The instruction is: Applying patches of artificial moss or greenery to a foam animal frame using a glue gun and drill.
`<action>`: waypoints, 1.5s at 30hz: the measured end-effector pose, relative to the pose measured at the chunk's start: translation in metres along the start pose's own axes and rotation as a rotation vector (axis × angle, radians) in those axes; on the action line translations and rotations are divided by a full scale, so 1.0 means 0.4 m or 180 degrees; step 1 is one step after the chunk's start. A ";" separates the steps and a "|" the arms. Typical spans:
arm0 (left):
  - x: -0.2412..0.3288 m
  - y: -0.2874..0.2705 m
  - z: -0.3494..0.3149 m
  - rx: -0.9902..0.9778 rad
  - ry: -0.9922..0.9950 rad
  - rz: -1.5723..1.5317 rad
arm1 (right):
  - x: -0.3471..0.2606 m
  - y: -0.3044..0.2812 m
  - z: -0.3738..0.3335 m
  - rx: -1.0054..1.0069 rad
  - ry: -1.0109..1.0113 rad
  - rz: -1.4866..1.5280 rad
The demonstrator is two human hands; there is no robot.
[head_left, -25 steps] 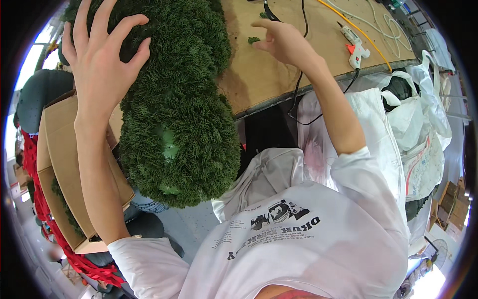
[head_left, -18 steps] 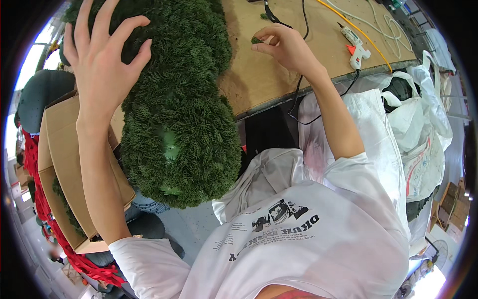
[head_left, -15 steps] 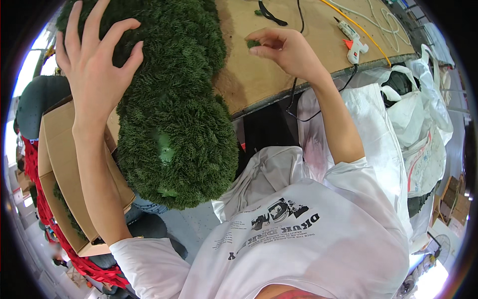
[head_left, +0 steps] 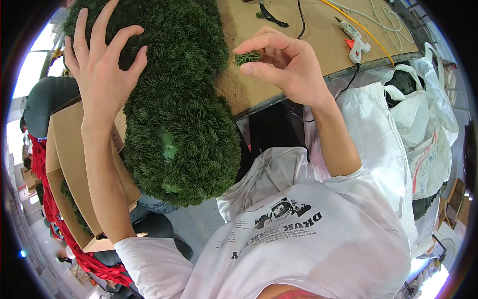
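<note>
A large, bushy form covered in dark green artificial foliage [head_left: 184, 99] lies across the left part of the table and juts past its near edge. Two paler green patches [head_left: 170, 148] show through near its close end. My left hand [head_left: 102, 60] rests over the foliage at the upper left, fingers spread and curved, nothing visible in them. To the right of the foliage, above the table, my right hand [head_left: 291, 65] pinches a small green artificial sprig [head_left: 247, 58] between thumb and fingers.
On the brown tabletop [head_left: 313, 47] lie a white glue gun [head_left: 356, 47], a black strap [head_left: 273, 19] and an orange cable [head_left: 366, 31]. An open cardboard box [head_left: 67, 149] stands at the left, beside red strips [head_left: 45, 194]. White sacks [head_left: 423, 154] hang at the right.
My right hand has come a little nearer the foliage, and its sprig shows more fully. The whole scene has shifted slightly rightward. My left hand keeps its spread pose.
</note>
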State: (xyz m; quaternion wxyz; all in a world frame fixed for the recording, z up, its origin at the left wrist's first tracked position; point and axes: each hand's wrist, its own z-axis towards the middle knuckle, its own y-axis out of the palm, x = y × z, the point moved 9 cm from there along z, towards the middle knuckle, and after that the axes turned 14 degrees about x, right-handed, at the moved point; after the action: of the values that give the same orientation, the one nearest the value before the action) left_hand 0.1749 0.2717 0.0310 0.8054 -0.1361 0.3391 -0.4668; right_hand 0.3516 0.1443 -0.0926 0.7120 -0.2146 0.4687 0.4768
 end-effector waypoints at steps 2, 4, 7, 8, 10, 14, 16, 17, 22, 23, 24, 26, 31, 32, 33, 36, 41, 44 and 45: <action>0.000 -0.001 0.000 0.0014 -0.0054 -0.0037 | -0.010 0.019 0.001 0.0013 -0.0006 0.0240; -0.004 -0.003 0.001 0.0027 -0.0125 -0.0060 | -0.029 0.030 0.000 0.0004 -0.0011 0.0481; 0.024 -0.013 0.006 -0.0064 0.0262 0.0301 | -0.016 0.053 -0.006 -0.0181 0.0665 0.0758; 0.018 -0.008 0.005 -0.0365 0.0119 0.0570 | -0.016 0.060 -0.006 -0.0217 0.0688 0.0653; 0.016 0.002 0.004 -0.0668 -0.0032 0.0851 | -0.011 0.073 -0.003 -0.0266 0.0707 0.0553; 0.006 0.014 0.001 -0.0719 -0.0007 0.0736 | -0.002 0.089 0.010 -0.0140 0.0560 0.0619; 0.014 -0.002 0.010 -0.0557 -0.0150 0.0671 | 0.008 0.103 0.016 -0.0077 0.0545 0.0783; 0.022 -0.012 0.009 -0.0365 -0.0033 0.0557 | 0.017 0.108 0.019 -0.0073 0.0560 0.0821; 0.004 -0.006 0.003 -0.0308 -0.0072 0.0347 | 0.018 0.124 0.022 0.0085 0.0579 0.0537; -0.003 0.000 0.000 -0.0430 -0.0099 0.0348 | 0.024 0.125 0.026 0.0051 0.0594 0.0508; -0.006 0.001 -0.002 -0.0446 -0.0099 0.0364 | 0.029 0.129 0.029 0.0016 0.0611 0.0483; -0.006 0.001 -0.003 -0.0426 -0.0109 0.0349 | 0.027 0.137 0.034 0.0027 0.0581 0.0453; 0.001 -0.004 -0.001 -0.0297 -0.0094 0.0281 | 0.016 0.151 0.054 0.0030 0.0613 0.0289; 0.003 -0.008 -0.002 -0.0191 -0.0055 0.0258 | 0.016 0.159 0.058 -0.0018 0.0589 0.0148; 0.001 -0.006 -0.001 -0.0186 -0.0056 0.0252 | 0.015 0.163 0.064 -0.0055 0.0562 -0.0007; -0.008 0.005 -0.005 -0.0373 -0.0070 0.0333 | 0.012 0.173 0.094 -0.0002 0.0493 0.0185; 0.003 0.004 -0.003 -0.0181 -0.0109 0.0183 | 0.008 0.196 0.140 0.0126 0.0704 0.0969; 0.000 -0.011 0.001 -0.0136 -0.0108 0.0228 | -0.028 0.236 0.184 0.0036 0.0676 0.0744; -0.006 -0.011 -0.005 -0.0145 -0.0117 0.0234 | -0.027 0.260 0.197 -0.0016 0.0638 0.0667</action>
State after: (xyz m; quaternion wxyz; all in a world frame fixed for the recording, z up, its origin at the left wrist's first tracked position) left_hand 0.1698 0.2715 0.0330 0.8248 -0.1504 0.3396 -0.4264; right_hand 0.2953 0.2454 -0.0316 0.6074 -0.2128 0.5561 0.5258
